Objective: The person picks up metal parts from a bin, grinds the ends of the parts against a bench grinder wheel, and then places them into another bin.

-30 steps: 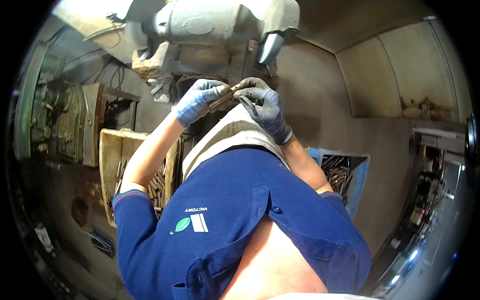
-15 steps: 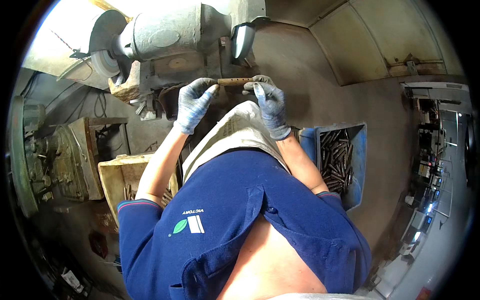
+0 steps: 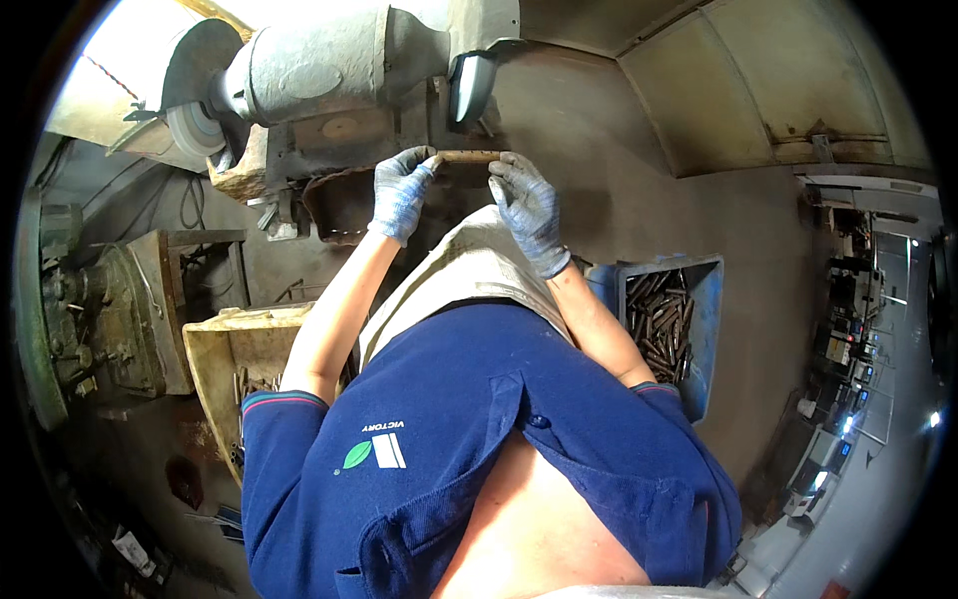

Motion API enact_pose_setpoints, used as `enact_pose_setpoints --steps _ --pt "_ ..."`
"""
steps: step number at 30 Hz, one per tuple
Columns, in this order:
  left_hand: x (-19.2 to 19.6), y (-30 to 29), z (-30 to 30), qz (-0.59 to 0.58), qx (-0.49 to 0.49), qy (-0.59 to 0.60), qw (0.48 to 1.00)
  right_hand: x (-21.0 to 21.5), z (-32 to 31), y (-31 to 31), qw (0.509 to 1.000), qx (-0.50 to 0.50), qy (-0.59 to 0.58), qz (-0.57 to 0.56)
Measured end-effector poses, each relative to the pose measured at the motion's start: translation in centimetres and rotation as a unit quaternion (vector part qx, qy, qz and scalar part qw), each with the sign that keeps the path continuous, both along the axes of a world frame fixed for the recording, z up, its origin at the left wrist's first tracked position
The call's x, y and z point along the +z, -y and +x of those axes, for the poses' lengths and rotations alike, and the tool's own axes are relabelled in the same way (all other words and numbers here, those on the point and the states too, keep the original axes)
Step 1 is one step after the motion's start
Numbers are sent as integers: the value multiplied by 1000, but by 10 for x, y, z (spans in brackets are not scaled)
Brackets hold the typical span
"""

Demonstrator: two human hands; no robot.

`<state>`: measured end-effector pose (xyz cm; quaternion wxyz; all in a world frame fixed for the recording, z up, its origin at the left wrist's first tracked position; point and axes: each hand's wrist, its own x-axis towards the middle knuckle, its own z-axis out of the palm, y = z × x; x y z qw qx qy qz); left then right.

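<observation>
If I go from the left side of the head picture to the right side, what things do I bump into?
Green machine → tan bin → left hand → brown metal bar held between both hands → right hand → blue crate of dark metal pieces.

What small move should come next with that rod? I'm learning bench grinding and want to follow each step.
Probably ease the rusty rod forward and up toward the grinder. The left hand and right hand, both gloved, grip its ends and hold it level just below the machine, seemingly short of any wheel.
</observation>
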<state>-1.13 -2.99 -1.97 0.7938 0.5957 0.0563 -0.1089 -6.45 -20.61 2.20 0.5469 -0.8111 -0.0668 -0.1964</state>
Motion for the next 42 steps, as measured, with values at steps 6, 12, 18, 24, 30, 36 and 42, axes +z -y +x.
enact_pose_setpoints --steps 6,12,18,24,30,36,42 --pt "3 8 19 -38 16 -6 999 -12 23 7 992 23 -78 94" --pt "9 26 29 -64 30 -53 996 -29 39 21 988 18 -84 125" --pt "-5 47 36 -90 48 -71 992 -39 49 38 994 -8 -64 86" --pt "-10 56 40 -125 53 -76 988 -33 53 43 991 -5 -97 90" --pt "-13 37 44 -111 80 -93 986 -41 61 25 982 -7 -128 138" --pt "-13 12 46 -72 99 -102 987 -49 67 2 973 9 -153 172" --pt "-17 21 50 -68 81 -110 988 -52 69 11 975 -13 -156 156"
